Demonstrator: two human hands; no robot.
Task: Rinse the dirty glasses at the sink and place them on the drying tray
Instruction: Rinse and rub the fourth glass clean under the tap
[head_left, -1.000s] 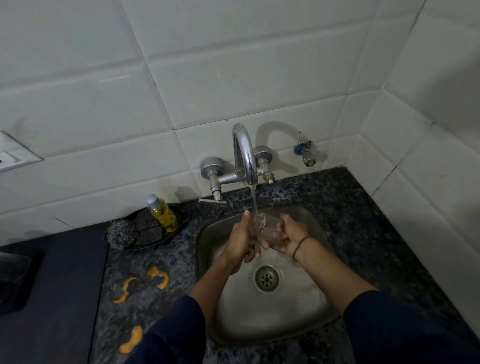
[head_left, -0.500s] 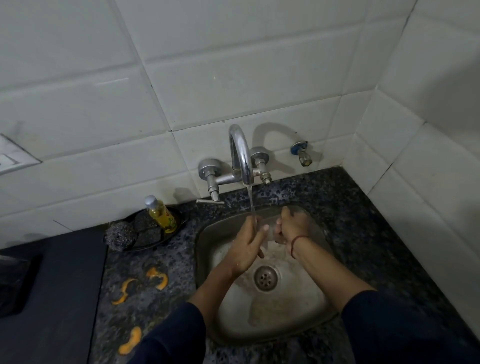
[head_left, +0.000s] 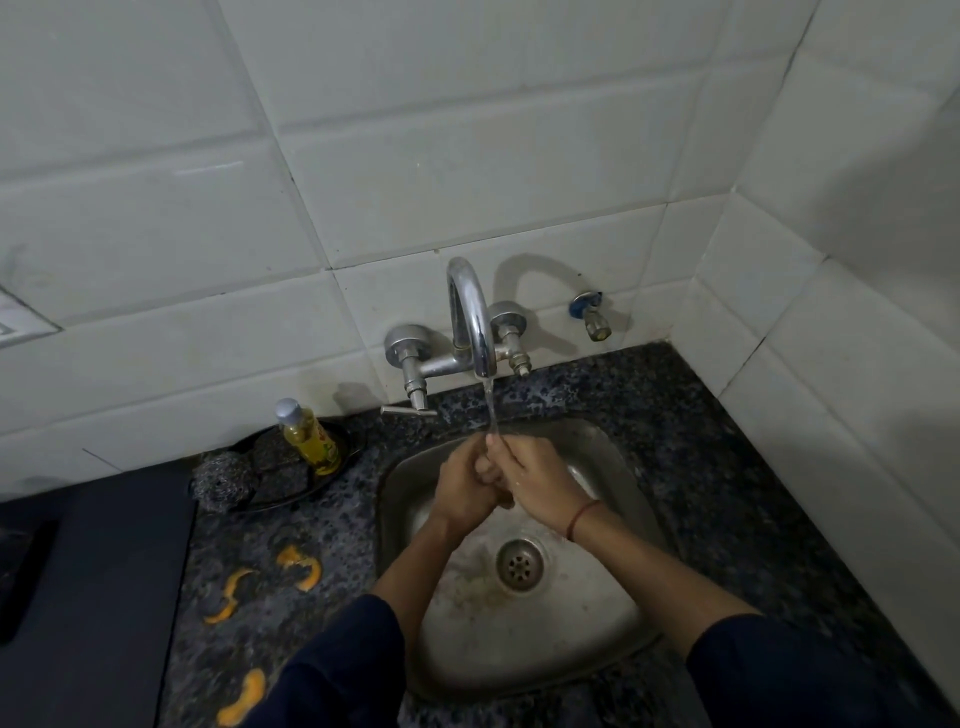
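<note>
**A:** Granite counter (head_left: 701, 467), dark and speckled, fills the near view. Orange peel scraps (head_left: 244, 696) lie on it at near left, and a steel sink (head_left: 613, 639) is set into it.

**B:** How far along is the rinse?

**A:** Midway, I judge. Just beyond the drain (head_left: 519, 565), the left hand (head_left: 460, 493) and right hand (head_left: 545, 486) are pressed together under the water stream (head_left: 491, 410), with fingers curled into each other.

**B:** And the glass?

**A:** I can't make it out. If one is there, it is hidden between the 2 palms, and I can't tell whether either hand grips it. No other glasses and no drying tray are in view. So the placing looks still to do, and how many glasses are done I can't say.

**B:** Anything in the way?

**A:** The faucet (head_left: 470, 312) arches out from the tiled wall (head_left: 467, 156) right over the hands, so a lift would need to come nearward first. Left of the sink, a black dish (head_left: 291, 493) holds a steel scrubber (head_left: 224, 480) and a yellow bottle (head_left: 307, 436). At far right, a small valve (head_left: 592, 317) sticks out of the wall.
</note>
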